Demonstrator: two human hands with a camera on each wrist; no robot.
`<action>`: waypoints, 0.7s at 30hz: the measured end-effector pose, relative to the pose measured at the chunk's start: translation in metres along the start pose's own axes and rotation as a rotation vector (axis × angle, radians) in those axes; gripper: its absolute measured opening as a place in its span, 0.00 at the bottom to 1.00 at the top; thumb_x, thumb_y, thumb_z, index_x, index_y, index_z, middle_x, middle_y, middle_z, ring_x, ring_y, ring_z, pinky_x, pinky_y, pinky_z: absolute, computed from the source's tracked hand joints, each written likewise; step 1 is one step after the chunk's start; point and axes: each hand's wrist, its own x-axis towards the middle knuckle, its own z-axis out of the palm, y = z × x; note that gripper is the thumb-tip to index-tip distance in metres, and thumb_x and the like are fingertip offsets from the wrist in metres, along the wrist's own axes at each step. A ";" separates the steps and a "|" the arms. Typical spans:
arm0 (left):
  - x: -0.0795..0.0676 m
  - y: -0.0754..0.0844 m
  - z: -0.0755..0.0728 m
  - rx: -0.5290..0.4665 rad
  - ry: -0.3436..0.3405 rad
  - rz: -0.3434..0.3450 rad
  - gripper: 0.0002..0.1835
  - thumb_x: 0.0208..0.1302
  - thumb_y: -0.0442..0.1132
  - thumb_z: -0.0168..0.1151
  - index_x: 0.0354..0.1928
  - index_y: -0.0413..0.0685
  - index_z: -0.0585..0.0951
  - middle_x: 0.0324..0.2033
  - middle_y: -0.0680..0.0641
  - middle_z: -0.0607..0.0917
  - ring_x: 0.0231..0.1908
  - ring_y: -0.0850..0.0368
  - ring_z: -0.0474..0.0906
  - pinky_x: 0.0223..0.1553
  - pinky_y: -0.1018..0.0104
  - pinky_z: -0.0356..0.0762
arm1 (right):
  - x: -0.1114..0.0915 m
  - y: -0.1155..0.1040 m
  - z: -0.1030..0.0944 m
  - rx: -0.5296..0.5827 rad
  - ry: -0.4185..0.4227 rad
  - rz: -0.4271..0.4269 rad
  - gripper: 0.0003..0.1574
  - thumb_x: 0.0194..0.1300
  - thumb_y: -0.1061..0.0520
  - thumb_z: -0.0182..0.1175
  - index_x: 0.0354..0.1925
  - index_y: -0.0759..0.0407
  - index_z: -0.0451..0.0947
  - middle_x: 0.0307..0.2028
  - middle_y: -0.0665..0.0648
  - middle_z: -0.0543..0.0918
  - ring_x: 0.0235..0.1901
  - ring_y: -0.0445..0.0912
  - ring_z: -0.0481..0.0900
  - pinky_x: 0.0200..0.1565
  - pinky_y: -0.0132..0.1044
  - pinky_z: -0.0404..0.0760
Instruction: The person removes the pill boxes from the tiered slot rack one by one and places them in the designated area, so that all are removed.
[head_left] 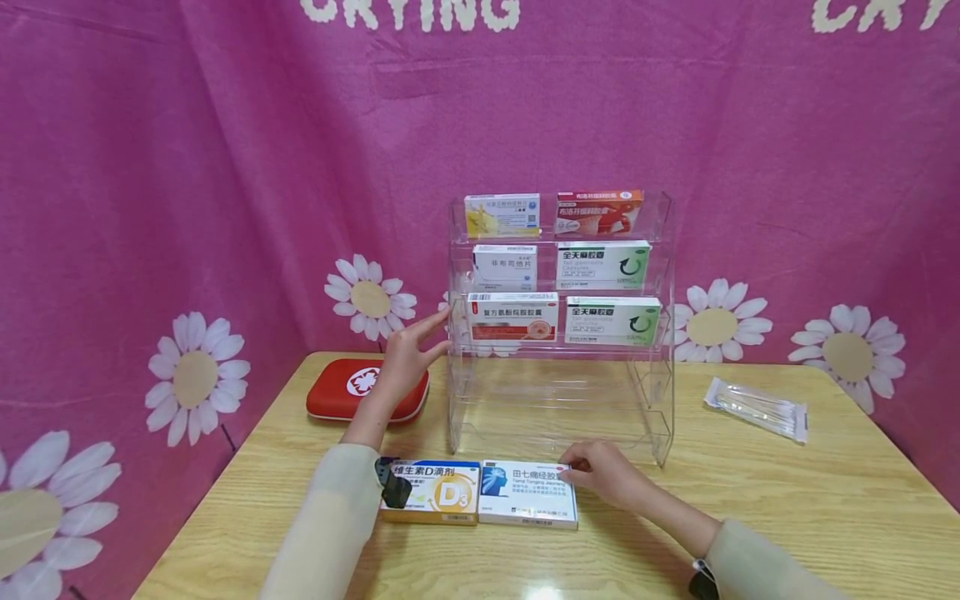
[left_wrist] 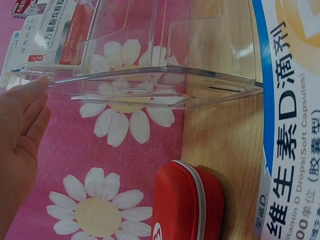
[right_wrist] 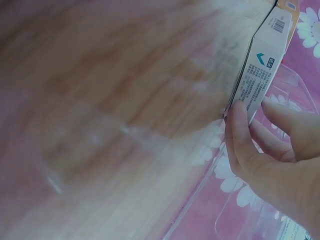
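Observation:
A clear acrylic display rack [head_left: 555, 425] stands on the table, with medicine boxes on its upper three tiers. My left hand [head_left: 407, 357] touches the rack's left side panel with its fingers extended; the left wrist view shows the fingertips at that panel's edge. Two medicine boxes lie side by side in front of the rack: a yellow-and-white vitamin D box [head_left: 442, 496] under my left forearm, and a white box with a blue head picture [head_left: 525, 500]. My right hand [head_left: 600, 471] pinches the white box by its right end, thumb and fingers on opposite faces in the right wrist view.
A red zippered first-aid case [head_left: 322, 400] sits left of the rack. To the right lies a clear packet of cotton swabs [head_left: 757, 408]. Behind the wooden table [head_left: 825, 492] hangs a pink flowered cloth [head_left: 247, 125].

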 end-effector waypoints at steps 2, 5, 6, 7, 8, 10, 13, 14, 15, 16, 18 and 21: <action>0.000 0.000 0.000 -0.001 0.005 0.007 0.29 0.59 0.31 0.68 0.64 0.43 0.75 0.58 0.38 0.81 0.59 0.44 0.80 0.60 0.54 0.79 | 0.000 0.001 -0.002 -0.006 0.005 0.015 0.09 0.62 0.60 0.65 0.36 0.68 0.83 0.29 0.55 0.85 0.28 0.32 0.74 0.29 0.24 0.77; 0.001 0.000 0.000 0.003 0.008 0.011 0.29 0.59 0.31 0.68 0.64 0.43 0.76 0.57 0.38 0.81 0.59 0.44 0.80 0.60 0.55 0.79 | -0.001 0.002 -0.007 -0.012 0.030 0.041 0.13 0.62 0.58 0.65 0.40 0.70 0.82 0.30 0.56 0.86 0.29 0.35 0.77 0.31 0.25 0.79; 0.001 0.000 0.000 0.005 0.008 0.010 0.29 0.59 0.31 0.68 0.64 0.44 0.76 0.57 0.38 0.81 0.59 0.44 0.79 0.60 0.55 0.79 | 0.000 0.002 -0.009 -0.011 0.049 0.055 0.14 0.62 0.58 0.65 0.40 0.70 0.82 0.30 0.56 0.86 0.29 0.36 0.78 0.32 0.25 0.80; 0.000 0.000 0.000 0.007 0.008 0.012 0.29 0.59 0.31 0.68 0.64 0.43 0.76 0.57 0.38 0.81 0.59 0.44 0.79 0.60 0.54 0.79 | -0.001 0.001 -0.012 -0.011 0.069 0.059 0.14 0.62 0.58 0.66 0.41 0.70 0.82 0.30 0.56 0.86 0.29 0.36 0.79 0.32 0.25 0.81; 0.000 0.000 0.000 0.008 0.008 0.010 0.29 0.59 0.31 0.68 0.64 0.44 0.76 0.57 0.38 0.82 0.59 0.44 0.79 0.60 0.55 0.79 | 0.000 0.001 -0.016 -0.015 0.089 0.058 0.13 0.62 0.58 0.65 0.40 0.69 0.83 0.30 0.56 0.86 0.29 0.37 0.79 0.33 0.26 0.82; 0.000 0.000 0.000 0.010 0.008 0.012 0.29 0.59 0.31 0.68 0.64 0.44 0.76 0.57 0.38 0.82 0.59 0.44 0.79 0.60 0.54 0.79 | 0.000 0.001 -0.022 -0.015 0.135 0.053 0.12 0.63 0.59 0.65 0.40 0.68 0.83 0.31 0.56 0.87 0.30 0.37 0.80 0.34 0.26 0.83; -0.001 0.000 0.000 0.013 0.014 0.020 0.29 0.58 0.31 0.68 0.64 0.43 0.76 0.57 0.38 0.82 0.58 0.44 0.80 0.59 0.54 0.79 | 0.002 -0.001 -0.034 -0.039 0.222 0.022 0.10 0.62 0.60 0.66 0.39 0.67 0.83 0.32 0.56 0.87 0.31 0.38 0.81 0.35 0.28 0.85; -0.001 0.001 0.000 0.012 0.013 0.021 0.29 0.58 0.31 0.68 0.64 0.43 0.76 0.57 0.38 0.82 0.58 0.44 0.80 0.59 0.53 0.79 | 0.003 -0.001 -0.038 -0.054 0.258 0.011 0.09 0.62 0.61 0.66 0.39 0.66 0.83 0.32 0.55 0.87 0.31 0.39 0.82 0.35 0.29 0.85; -0.001 0.001 0.000 0.012 0.012 0.022 0.29 0.58 0.31 0.68 0.64 0.43 0.76 0.57 0.38 0.82 0.58 0.44 0.80 0.59 0.53 0.79 | 0.004 -0.002 -0.043 -0.069 0.298 -0.005 0.08 0.61 0.61 0.67 0.39 0.65 0.83 0.32 0.56 0.87 0.31 0.40 0.82 0.35 0.30 0.86; -0.001 0.000 0.000 0.011 0.011 0.021 0.29 0.58 0.31 0.68 0.64 0.43 0.76 0.57 0.38 0.82 0.58 0.44 0.80 0.59 0.53 0.79 | 0.005 -0.003 -0.047 -0.086 0.337 -0.023 0.08 0.60 0.62 0.67 0.38 0.65 0.83 0.31 0.56 0.87 0.31 0.42 0.83 0.35 0.32 0.86; -0.001 0.000 0.000 0.007 0.008 0.014 0.30 0.58 0.31 0.68 0.64 0.44 0.75 0.57 0.38 0.82 0.59 0.44 0.79 0.60 0.54 0.79 | 0.008 -0.003 -0.056 -0.128 0.417 -0.056 0.07 0.59 0.63 0.68 0.38 0.64 0.83 0.31 0.56 0.87 0.31 0.45 0.84 0.35 0.34 0.87; 0.000 0.000 0.001 0.002 0.010 0.013 0.29 0.58 0.31 0.68 0.64 0.45 0.75 0.57 0.38 0.82 0.59 0.45 0.79 0.60 0.54 0.79 | 0.014 -0.002 -0.070 -0.177 0.535 -0.106 0.11 0.57 0.66 0.68 0.40 0.64 0.83 0.33 0.58 0.86 0.32 0.49 0.84 0.35 0.37 0.87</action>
